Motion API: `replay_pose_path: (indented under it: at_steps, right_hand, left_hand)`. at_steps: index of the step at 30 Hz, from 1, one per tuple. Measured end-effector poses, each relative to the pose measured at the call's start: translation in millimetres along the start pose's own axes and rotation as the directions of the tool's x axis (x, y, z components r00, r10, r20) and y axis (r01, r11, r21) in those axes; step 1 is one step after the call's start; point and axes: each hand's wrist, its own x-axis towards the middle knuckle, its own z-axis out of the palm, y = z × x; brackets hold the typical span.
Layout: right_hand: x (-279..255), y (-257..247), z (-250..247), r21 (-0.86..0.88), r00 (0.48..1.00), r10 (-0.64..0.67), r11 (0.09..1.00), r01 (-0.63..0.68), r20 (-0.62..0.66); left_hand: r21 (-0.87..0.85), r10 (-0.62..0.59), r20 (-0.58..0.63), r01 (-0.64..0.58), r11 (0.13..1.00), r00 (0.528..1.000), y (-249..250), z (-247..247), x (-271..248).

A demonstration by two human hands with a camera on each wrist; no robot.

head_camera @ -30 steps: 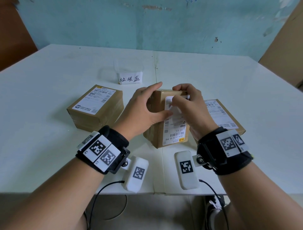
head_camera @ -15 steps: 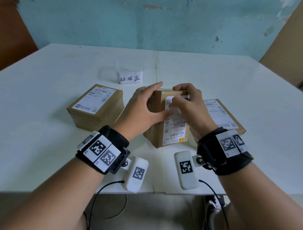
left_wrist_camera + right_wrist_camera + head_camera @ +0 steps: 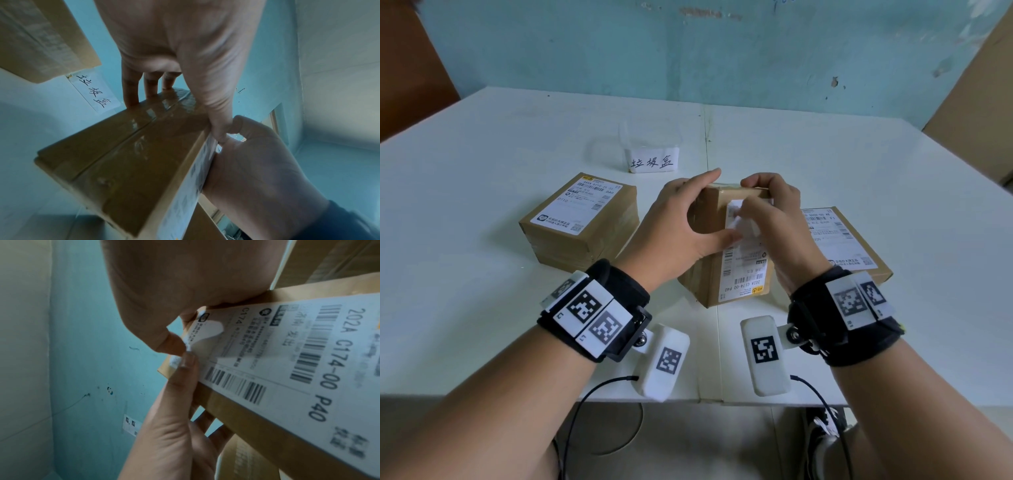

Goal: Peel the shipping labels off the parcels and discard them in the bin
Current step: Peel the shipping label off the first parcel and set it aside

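A brown parcel (image 3: 703,284) stands tilted on its near edge at the table's middle. My left hand (image 3: 717,205) grips it, fingers over the taped top (image 3: 127,154) and thumb (image 3: 187,369) pressed on the label's upper left edge. The white shipping label (image 3: 746,270) covers the face turned to me. My right hand (image 3: 743,219) pinches its lifted top corner (image 3: 205,331) between thumb and forefinger; the rest of the label still sticks flat. A clear bin (image 3: 652,161) with a handwritten paper sign sits behind the parcel.
A labelled parcel (image 3: 578,222) lies flat to the left, and a flatter labelled one (image 3: 846,240) lies to the right, partly behind my right wrist. The white table (image 3: 482,171) reaches back to a blue wall. Cables hang from both wrist cameras over the near edge.
My right hand has drawn the label's top corner slightly further off the parcel. The left hand and the parcel have barely moved.
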Motion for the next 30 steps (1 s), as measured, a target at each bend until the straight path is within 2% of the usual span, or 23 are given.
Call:
replay_pose_path:
  at_steps: [7, 12, 19, 23, 27, 30]
  right_hand:
    - [1.4, -2.3, 0.1, -0.041, 1.000, 0.002, 0.999, -0.002, -0.021]
    - [-2.0, 0.1, 1.6, -0.066, 0.999, -0.052, 0.996, 0.053, 0.013]
    - [0.2, 1.3, 2.8, -0.033, 1.000, -0.019, 0.999, 0.019, -0.008]
    - [-1.4, 0.1, 0.5, -0.071, 0.999, -0.041, 0.997, 0.043, 0.027]
    - [-1.3, -1.9, -3.7, -0.019, 0.996, 0.018, 1.000, -0.016, 0.085]
    - [-0.8, -2.0, -2.9, -0.030, 0.998, 0.015, 0.999, -0.013, 0.065]
  left_hand:
    - [0.011, 0.005, -0.004, -0.005, 1.000, 1.000, 1.0, 1.0, -1.5]
    - [0.000, 0.003, -0.029, -0.003, 1.000, 1.000, -0.2, 0.4, -1.1]
    - [0.030, 0.021, -0.031, -0.020, 0.999, 0.999, -2.1, 1.3, -0.5]
    - [0.030, 0.017, -0.034, -0.016, 0.999, 0.999, -2.3, -0.3, -0.3]
    - [0.028, 0.018, -0.021, -0.018, 0.999, 1.000, -1.9, -0.6, 0.0]
    - [0.034, 0.024, -0.015, -0.023, 0.999, 1.000, -1.7, -0.5, -0.1]
